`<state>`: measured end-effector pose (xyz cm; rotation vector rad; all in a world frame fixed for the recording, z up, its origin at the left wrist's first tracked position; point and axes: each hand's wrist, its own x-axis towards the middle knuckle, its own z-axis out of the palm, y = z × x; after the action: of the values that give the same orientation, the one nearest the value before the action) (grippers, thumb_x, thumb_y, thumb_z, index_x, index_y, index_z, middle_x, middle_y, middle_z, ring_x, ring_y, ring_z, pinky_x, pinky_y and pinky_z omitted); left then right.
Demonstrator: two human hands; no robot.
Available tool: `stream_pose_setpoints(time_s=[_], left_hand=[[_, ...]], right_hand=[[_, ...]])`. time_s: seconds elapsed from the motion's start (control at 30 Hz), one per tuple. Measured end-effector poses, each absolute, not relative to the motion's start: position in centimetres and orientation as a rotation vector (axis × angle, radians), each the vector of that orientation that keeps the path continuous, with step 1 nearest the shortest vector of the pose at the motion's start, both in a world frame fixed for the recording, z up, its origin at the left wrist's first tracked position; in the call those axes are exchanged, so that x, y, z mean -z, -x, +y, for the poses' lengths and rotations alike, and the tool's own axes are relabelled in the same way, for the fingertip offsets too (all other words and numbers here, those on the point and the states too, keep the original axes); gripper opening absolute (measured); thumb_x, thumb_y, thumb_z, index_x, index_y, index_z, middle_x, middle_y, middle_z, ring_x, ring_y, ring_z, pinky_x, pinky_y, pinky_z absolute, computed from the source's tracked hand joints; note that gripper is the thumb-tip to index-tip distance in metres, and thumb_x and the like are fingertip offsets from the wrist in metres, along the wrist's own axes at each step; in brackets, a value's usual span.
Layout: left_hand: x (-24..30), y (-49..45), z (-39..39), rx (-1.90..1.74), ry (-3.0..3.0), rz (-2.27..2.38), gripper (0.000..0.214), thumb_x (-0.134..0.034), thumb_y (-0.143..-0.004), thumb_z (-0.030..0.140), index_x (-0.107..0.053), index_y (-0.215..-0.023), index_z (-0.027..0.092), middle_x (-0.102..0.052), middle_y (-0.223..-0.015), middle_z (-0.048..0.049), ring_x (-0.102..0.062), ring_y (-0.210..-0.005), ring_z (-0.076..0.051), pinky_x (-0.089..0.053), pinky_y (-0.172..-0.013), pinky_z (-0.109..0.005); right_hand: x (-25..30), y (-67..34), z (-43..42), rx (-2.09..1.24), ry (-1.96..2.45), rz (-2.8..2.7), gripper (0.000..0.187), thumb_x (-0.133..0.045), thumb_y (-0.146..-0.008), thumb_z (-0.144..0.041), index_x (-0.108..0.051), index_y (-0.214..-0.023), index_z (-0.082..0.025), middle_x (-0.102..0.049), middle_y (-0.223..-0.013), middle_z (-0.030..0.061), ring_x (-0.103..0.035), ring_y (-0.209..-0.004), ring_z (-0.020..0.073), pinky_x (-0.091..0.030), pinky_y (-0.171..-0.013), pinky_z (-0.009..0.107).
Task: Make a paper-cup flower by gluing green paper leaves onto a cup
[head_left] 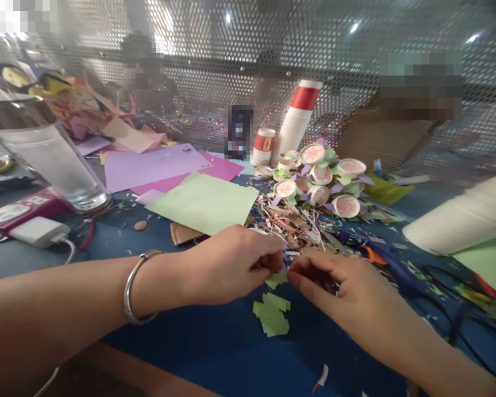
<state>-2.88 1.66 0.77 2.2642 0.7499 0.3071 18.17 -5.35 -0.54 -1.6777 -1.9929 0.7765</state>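
Note:
My left hand point(231, 263) and my right hand point(334, 281) meet over the blue table point(198, 353), fingers pinched together on a small light-green paper piece point(278, 278). A silver bangle point(134, 286) sits on my left wrist. Just below the hands lie several cut green paper pieces point(273, 314). Beyond them is a heap of paper scraps point(289, 223) and a cluster of paper-cup flowers point(320, 182).
A green paper sheet point(204, 204) and purple and pink sheets point(157, 165) lie behind my left hand. A glass jar point(45, 149) and a white charger point(39, 231) are at left. Stacked paper cups point(297, 118) stand at the back, another cup stack point(463, 218) lies at right. A perforated metal screen point(273, 55) closes the back.

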Motion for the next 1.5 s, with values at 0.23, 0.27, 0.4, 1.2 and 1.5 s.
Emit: stream_pose_setpoints(time_s=[0.23, 0.27, 0.4, 1.2, 1.5], left_hand=[[-0.4, 2.5, 1.4, -0.178, -2.556, 0.65, 0.025, -0.057, -0.085, 0.0, -0.074, -0.093, 0.015, -0.074, -0.09, -0.0031, -0.067, -0.084, -0.016, -0.049, -0.076, -0.025], [-0.4, 2.5, 1.5, -0.18, -2.579, 0.642, 0.025, -0.057, -0.085, -0.001, -0.075, -0.093, 0.015, -0.073, -0.09, -0.0032, -0.067, -0.085, -0.016, -0.05, -0.077, -0.025], [-0.3, 2.4, 1.6, -0.141, -2.645, 0.642, 0.026, -0.058, -0.084, -0.001, -0.075, -0.095, 0.016, -0.071, -0.095, -0.0046, -0.067, -0.088, -0.017, -0.053, -0.079, -0.027], [0.8, 1.5, 0.8, 0.016, -3.038, 0.635, 0.01, -0.067, -0.086, 0.011, -0.067, -0.096, 0.012, -0.071, -0.094, -0.0085, -0.065, -0.088, -0.022, -0.047, -0.074, -0.034], [-0.2, 1.9, 1.5, -0.118, -2.615, 0.726, 0.017, -0.06, -0.074, 0.007, -0.054, -0.083, 0.02, -0.064, -0.078, 0.0004, -0.058, -0.069, -0.015, -0.039, -0.059, -0.026]], right_hand=[[0.6, -18.4, -5.7, -0.742, 1.647, -2.019, 0.026, -0.054, -0.095, -0.041, -0.07, -0.08, -0.026, -0.064, -0.064, -0.0021, -0.055, -0.057, 0.015, -0.038, -0.049, 0.026], [0.7, -18.5, -5.7, -0.732, 1.644, -2.024, 0.027, -0.054, -0.095, -0.041, -0.07, -0.08, -0.026, -0.064, -0.064, -0.0021, -0.055, -0.057, 0.0149, -0.038, -0.048, 0.026], [0.7, -18.4, -5.7, -0.676, 1.644, -2.056, 0.028, -0.053, -0.096, -0.041, -0.068, -0.078, -0.025, -0.064, -0.064, -0.002, -0.056, -0.057, 0.0146, -0.039, -0.049, 0.026], [0.7, -18.3, -5.7, -0.531, 1.54, -2.112, 0.026, -0.056, -0.098, -0.035, -0.067, -0.077, -0.024, -0.064, -0.064, -0.0039, -0.057, -0.056, 0.0124, -0.039, -0.051, 0.026], [0.9, -18.5, -5.7, -0.518, 1.548, -2.161, 0.024, -0.055, -0.1, -0.033, -0.068, -0.082, -0.024, -0.066, -0.071, -0.003, -0.059, -0.061, 0.0133, -0.042, -0.054, 0.027]])
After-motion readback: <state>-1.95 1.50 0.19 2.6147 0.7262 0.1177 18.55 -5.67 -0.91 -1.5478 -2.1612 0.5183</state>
